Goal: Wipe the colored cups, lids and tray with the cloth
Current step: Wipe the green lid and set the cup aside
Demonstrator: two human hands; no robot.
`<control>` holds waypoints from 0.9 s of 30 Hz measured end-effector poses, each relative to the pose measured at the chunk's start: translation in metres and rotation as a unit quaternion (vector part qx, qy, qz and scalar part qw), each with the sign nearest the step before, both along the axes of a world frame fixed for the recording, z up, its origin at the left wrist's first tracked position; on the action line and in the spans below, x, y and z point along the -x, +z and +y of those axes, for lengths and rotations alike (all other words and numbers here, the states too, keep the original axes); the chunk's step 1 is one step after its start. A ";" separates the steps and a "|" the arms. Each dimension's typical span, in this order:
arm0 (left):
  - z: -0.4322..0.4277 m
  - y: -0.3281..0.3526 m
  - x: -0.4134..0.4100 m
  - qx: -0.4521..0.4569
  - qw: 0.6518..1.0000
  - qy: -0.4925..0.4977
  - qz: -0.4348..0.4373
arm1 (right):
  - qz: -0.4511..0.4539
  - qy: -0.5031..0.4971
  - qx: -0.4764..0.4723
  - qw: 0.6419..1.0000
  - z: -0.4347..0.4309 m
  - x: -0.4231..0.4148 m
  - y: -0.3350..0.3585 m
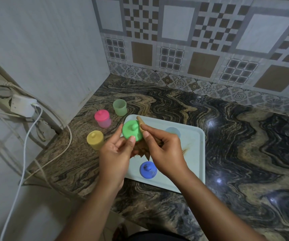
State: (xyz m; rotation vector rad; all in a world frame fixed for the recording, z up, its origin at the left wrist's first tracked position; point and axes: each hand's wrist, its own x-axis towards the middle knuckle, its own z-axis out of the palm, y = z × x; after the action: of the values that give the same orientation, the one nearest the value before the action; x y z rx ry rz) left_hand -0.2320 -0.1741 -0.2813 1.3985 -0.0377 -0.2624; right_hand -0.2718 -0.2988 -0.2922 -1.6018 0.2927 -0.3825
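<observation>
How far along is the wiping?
Probably done: the lidded pink cup and yellow cup and the open green cup stand off the tray, on the counter. In hand: left hand holds the green lid, right hand presses the cloth to it. Left: the blue lid, pale blue cup and stained tray.

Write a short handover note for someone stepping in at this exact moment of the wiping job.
Left hand holds the green lid; right hand grips the cloth against it.
Green cup, open, plus lidded pink cup and yellow cup stand on the counter.
Blue lid and pale blue cup sit on the tray.
Done: cannot tell what is wiped.
Remaining: likely the blue pieces and the tray, which shows a brown smear.
</observation>
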 end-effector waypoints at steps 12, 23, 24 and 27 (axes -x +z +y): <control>0.017 0.006 -0.007 0.021 0.993 -0.101 0.049 | -0.015 -0.015 0.006 1.000 -0.003 0.004 -0.003; 0.013 0.006 -0.010 0.029 0.997 -0.043 0.058 | -0.059 0.016 0.072 0.996 0.005 0.010 0.001; 0.014 0.006 -0.009 0.024 0.996 -0.056 0.061 | -0.058 0.013 0.074 0.996 0.004 0.010 0.002; 0.016 0.005 -0.006 0.029 0.995 -0.074 0.057 | -0.050 0.005 0.057 0.997 0.002 0.008 0.004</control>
State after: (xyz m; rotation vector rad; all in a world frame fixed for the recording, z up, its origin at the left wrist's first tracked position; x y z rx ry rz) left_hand -0.2256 -0.1578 -0.2764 1.3218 -0.0546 -0.4618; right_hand -0.2800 -0.2964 -0.2886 -1.6885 0.1898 -0.4780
